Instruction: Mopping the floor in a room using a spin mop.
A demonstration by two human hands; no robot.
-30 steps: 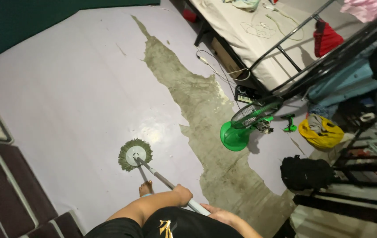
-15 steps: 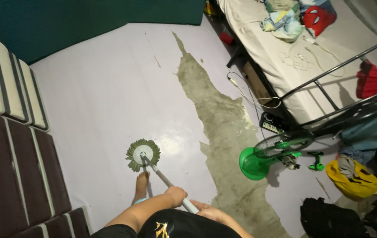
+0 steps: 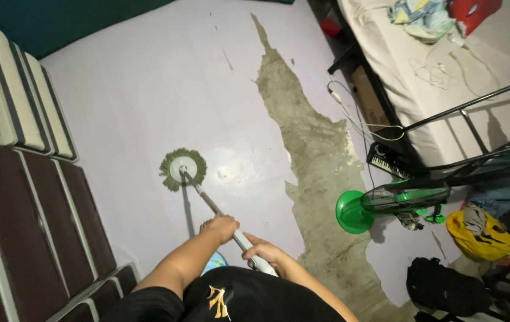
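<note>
Mop (image 3: 183, 169) — round green fringed head flat on the pale floor (image 3: 123, 101), grey pole slanting back to the person; left hand (image 3: 221, 228) wrapped around the pole mid-way, right hand (image 3: 262, 253) closed on the grip end just behind it. Risk, as judged: the glossy patch beside the head looks wet, so a bare foot could slip, and a wide sweep rightward could snag the white cable (image 3: 356, 116) or knock the green fan (image 3: 386, 203). Open room lies ahead and left up to the striped cushions (image 3: 34, 179) — the right side is crowded by bed frame (image 3: 463, 107), yellow bag (image 3: 481, 235) and black bag (image 3: 442, 286).
</note>
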